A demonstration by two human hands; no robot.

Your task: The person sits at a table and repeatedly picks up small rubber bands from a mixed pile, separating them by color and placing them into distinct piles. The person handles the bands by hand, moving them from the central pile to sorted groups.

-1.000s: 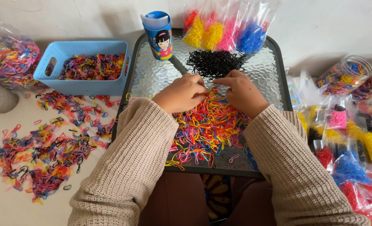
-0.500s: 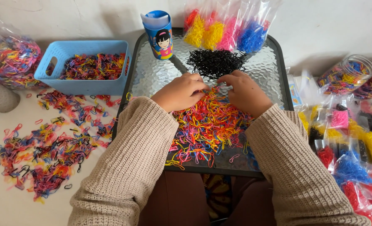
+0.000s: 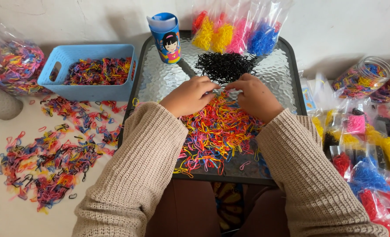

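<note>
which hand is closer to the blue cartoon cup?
Left. The left hand lies just below and right of the blue cartoon cup; the right hand is farther right, past the black band pile.

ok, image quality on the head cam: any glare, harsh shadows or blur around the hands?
Head view: soft, even daylight. The textured glass table shows mild pale sheen but no blown-out glare. The blue cup casts a soft shadow on the wall. Left hand and right hand are sharp, as is the black band pile. The plastic bags at right look slightly soft, with edge stretch.
</note>
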